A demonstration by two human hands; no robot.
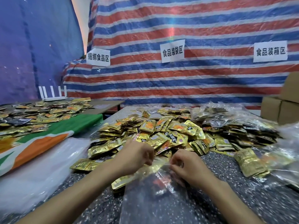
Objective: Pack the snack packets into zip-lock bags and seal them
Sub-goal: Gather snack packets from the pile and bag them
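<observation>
In the head view, a clear zip-lock bag (155, 198) lay flat on the dark speckled table (242, 183), its mouth turned toward the heap of packets and its body running back toward the person. The film was glossy and wrinkled, with white glare on its creases. Something gold and red showed through near the mouth, too blurred to name. The left hand (137, 156) had its fingers curled down and pinched the bag's mouth edge on that side. The right hand (186, 165) pinched the same edge just beside it, thumb against bent fingers.

Just beyond the hands spread a broad pile of gold foil snack packets (169, 131), many printed with an orange picture and black lettering. Filled clear bags (226, 115) sat behind the pile to the right, near brown cardboard boxes (278, 110). A second table on the left bore more packets (40, 110) and a white router (53, 94). A red, white and blue striped tarp (161, 29) with three paper signs (172, 50) hung behind.
</observation>
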